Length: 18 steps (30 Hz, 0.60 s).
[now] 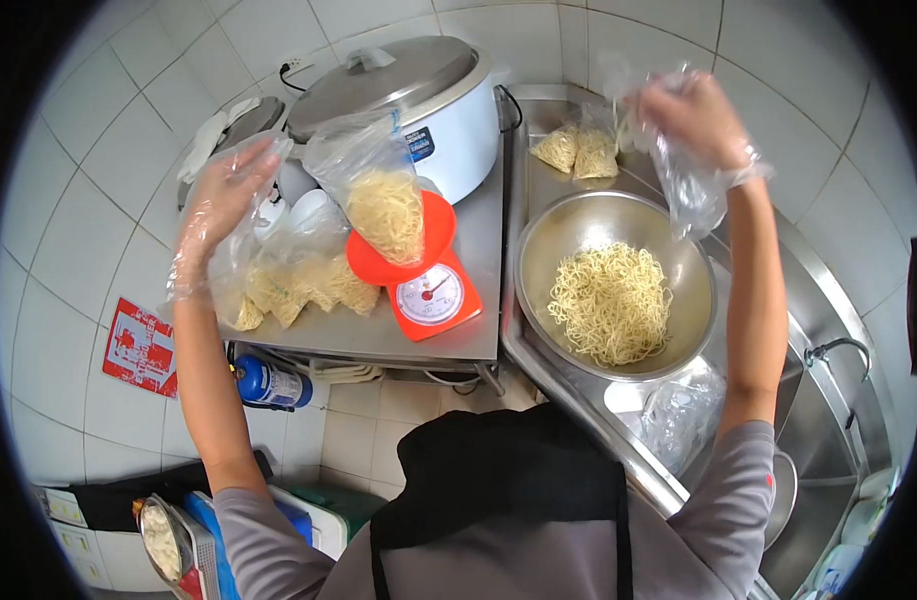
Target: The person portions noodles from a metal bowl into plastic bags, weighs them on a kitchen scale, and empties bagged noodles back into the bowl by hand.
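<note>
My left hand (224, 195), in a loose clear plastic glove, is raised at the left with its fingers stretched out. Bags of noodles (314, 285) lie below it on the steel table. One more bag of noodles (387, 215) rests on the red pan of a kitchen scale (431, 295). My right hand (694, 120), gloved too and smeared by motion, is up at the right with its fingers curled. Clear plastic, apparently a bag (691, 190), hangs from it. Below and left of that hand, a steel bowl (534, 262) holds loose yellow noodles (611, 305).
Behind the scale stands a large rice cooker (454, 150). Two filled bags (579, 152) sit behind the bowl. Crumpled clear plastic (684, 410) lies in front of it. A sink with a faucet (839, 350) is at the right. A blue cylinder (269, 382) stands under the table.
</note>
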Each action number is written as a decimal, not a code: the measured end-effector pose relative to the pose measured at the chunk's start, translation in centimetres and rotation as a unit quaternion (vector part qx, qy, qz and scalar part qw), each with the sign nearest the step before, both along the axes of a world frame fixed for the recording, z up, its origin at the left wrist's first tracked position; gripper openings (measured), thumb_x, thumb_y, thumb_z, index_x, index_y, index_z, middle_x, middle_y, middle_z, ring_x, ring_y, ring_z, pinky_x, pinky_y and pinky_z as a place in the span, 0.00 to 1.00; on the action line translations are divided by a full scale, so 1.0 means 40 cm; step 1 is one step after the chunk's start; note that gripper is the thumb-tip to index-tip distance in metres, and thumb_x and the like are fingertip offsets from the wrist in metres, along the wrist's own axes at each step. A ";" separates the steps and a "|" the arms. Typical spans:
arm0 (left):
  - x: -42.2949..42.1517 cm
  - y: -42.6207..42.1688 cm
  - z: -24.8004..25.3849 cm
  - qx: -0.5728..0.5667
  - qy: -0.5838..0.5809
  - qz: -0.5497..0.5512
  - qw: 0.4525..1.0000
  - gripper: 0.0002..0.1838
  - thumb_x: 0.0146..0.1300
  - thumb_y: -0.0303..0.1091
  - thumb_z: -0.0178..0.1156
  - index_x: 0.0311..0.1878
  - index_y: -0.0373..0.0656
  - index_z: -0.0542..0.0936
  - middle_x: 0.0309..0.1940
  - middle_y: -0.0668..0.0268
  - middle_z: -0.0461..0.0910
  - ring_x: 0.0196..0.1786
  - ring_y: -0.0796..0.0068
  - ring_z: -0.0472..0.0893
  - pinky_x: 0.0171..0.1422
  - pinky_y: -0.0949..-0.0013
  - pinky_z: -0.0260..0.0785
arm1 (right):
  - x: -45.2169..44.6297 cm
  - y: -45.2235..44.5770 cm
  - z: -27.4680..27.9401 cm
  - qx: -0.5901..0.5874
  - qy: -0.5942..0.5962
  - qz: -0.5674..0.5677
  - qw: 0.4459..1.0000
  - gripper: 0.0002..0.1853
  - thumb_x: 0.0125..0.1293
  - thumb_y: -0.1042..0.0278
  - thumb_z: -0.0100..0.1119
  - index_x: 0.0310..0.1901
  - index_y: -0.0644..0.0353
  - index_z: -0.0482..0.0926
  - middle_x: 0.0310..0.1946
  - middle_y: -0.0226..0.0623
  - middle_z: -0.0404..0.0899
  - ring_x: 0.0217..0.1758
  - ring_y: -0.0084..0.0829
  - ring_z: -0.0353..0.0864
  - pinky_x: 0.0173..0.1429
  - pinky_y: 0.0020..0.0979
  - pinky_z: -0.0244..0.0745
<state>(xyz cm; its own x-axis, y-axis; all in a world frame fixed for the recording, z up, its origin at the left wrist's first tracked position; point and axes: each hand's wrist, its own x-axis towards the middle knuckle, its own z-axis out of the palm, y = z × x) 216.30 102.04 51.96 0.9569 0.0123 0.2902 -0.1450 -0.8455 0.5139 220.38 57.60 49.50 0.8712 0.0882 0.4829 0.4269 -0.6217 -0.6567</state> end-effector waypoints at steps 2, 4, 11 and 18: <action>0.016 0.014 -0.012 0.003 -0.017 -0.004 1.000 0.30 0.61 0.52 0.56 0.59 0.40 0.71 0.46 0.60 0.78 0.38 0.76 0.78 0.52 0.71 0.67 | 0.023 0.037 0.053 0.100 -0.112 0.077 0.986 0.14 0.52 0.58 0.59 0.26 0.62 0.82 0.15 0.38 0.76 0.18 0.29 0.74 0.24 0.31 0.69; 0.017 0.015 -0.007 0.006 -0.023 -0.003 1.000 0.30 0.60 0.52 0.56 0.59 0.40 0.72 0.46 0.58 0.79 0.40 0.75 0.79 0.54 0.70 0.66 | -0.038 0.121 0.175 0.067 -0.086 0.060 0.992 0.14 0.56 0.61 0.57 0.31 0.65 0.82 0.22 0.38 0.79 0.24 0.27 0.76 0.30 0.27 0.71; -0.027 0.010 -0.011 0.007 0.007 0.024 1.000 0.28 0.62 0.48 0.56 0.61 0.41 0.70 0.48 0.62 0.78 0.42 0.77 0.77 0.51 0.70 0.68 | 0.081 0.360 0.290 0.003 -0.097 0.175 0.980 0.13 0.55 0.62 0.56 0.28 0.65 0.82 0.24 0.41 0.81 0.28 0.29 0.79 0.34 0.30 0.73; -0.088 0.063 -0.005 0.024 0.019 0.065 0.997 0.28 0.61 0.50 0.57 0.61 0.44 0.71 0.47 0.62 0.78 0.44 0.76 0.77 0.53 0.70 0.67 | 0.386 0.630 0.098 -0.233 -0.289 0.175 0.912 0.16 0.54 0.57 0.50 0.28 0.63 0.81 0.29 0.52 0.79 0.33 0.51 0.78 0.39 0.43 0.73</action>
<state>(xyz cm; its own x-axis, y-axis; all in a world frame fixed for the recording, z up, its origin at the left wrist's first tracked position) 212.77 104.54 51.76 0.9586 0.1237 0.2564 -0.0134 -0.8801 0.4746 235.84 82.80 53.43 0.3622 0.6248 0.6917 0.8441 -0.5346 0.0409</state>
